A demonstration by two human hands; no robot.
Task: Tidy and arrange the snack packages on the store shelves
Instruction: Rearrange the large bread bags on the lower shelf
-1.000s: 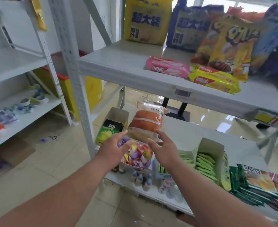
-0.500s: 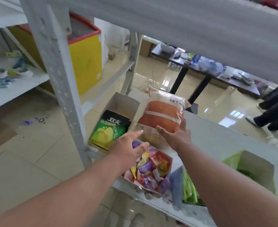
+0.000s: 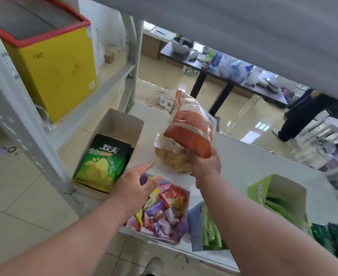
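A blurred grey upper shelf (image 3: 243, 36) fills the top of the view, and under it a white lower shelf (image 3: 243, 168) runs from near centre out to the right. A perforated grey upright (image 3: 20, 108) stands at the left, and past it on the far left is a yellow chest freezer (image 3: 60, 76) with a red rim. In the far background a dark table (image 3: 220, 70) carries a clutter of things too small to name, and a person in dark trousers (image 3: 301, 116) stands at the far right.

On the lower shelf, far left, an open cardboard box (image 3: 122, 124) holds a green chip bag (image 3: 102, 162). Just nearer and to its right a shallow tray of mixed candies (image 3: 164, 212) sits at the shelf's front edge. To the right of that stands a green carton (image 3: 277, 196) of green packets, with more green packets (image 3: 212, 230) beside the tray.

The orange snack bag (image 3: 190, 132) is lifted off the shelf and tilted, between the cardboard box and the green carton, its clear lower part showing pale snacks. The right hand (image 3: 206, 164) grips it from beneath, fingers curled round the bottom. The left hand (image 3: 138, 186) hovers over the far end of the candy tray with fingers straight and spread, pointing toward the bag's lower corner; it seems just short of touching it, though the angle makes that uncertain
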